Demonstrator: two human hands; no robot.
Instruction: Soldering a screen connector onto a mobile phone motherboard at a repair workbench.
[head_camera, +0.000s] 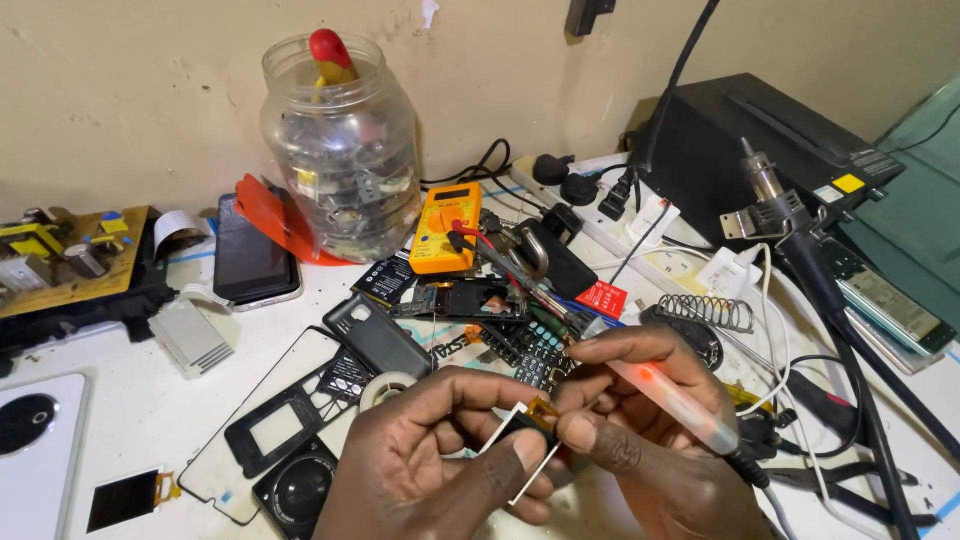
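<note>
Between both hands sits a small dark screen module (522, 425) with orange ribbon.

The left hand (420, 460) and right hand (640, 440) are running off the frame at 6 o'clock, wrists unseen. Their fingers are covering most of the small display part (528, 425) (only a white corner and amber ribbon are showing). At 9 o'clock the circuit board (70, 260) is being cropped by the edge. The jar (340, 150) contents are blurring into grey clutter.
</note>
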